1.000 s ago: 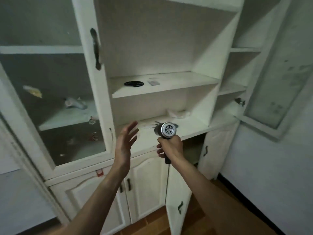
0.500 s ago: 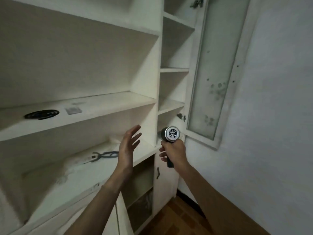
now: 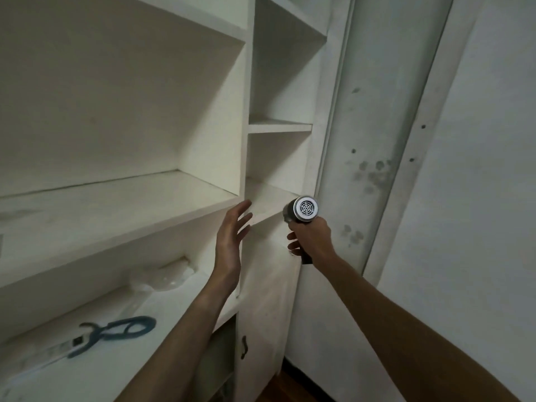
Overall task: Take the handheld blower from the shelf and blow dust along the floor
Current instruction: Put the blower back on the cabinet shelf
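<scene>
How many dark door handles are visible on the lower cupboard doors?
1. One dark handle sits on the narrow lower door, below the open left hand. Other doors lie outside the picture or behind the arms, so more handles may be hidden.

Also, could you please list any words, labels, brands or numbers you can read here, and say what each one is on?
None can be read.
The blower in the right hand shows only a grille, no lettering.
The white strip beside the blue-handled tool carries a small dark mark, too blurred to read.
</scene>
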The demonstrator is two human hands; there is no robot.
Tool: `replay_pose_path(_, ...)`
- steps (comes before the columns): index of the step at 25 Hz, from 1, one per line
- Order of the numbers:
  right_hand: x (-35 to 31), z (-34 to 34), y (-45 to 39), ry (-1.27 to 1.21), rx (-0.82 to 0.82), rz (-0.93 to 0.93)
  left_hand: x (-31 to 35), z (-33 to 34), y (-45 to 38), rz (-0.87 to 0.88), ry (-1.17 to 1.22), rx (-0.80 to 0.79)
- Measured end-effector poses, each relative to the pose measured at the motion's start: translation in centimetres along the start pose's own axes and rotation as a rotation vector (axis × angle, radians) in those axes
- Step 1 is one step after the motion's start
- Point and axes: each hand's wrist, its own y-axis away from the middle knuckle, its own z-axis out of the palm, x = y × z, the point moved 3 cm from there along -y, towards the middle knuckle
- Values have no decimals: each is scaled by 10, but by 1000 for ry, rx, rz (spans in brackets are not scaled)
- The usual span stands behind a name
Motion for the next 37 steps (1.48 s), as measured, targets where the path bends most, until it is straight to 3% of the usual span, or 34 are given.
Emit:
replay_pose_path(11,-26,67,-145,292,-70,-181,-20,-9,-94,89,-67,80)
replay_pose_path(18,-24,102,-238,681,-373,-299,-51,3,-126,140,-184,161)
replay_pose_path(29,-29,166,-313,824,-741,-614,-70,38,-133,262,-314,381)
replay_pose_path(37,-4,181,-323,909,-897,-554,-77,53,-129,267,-363,407)
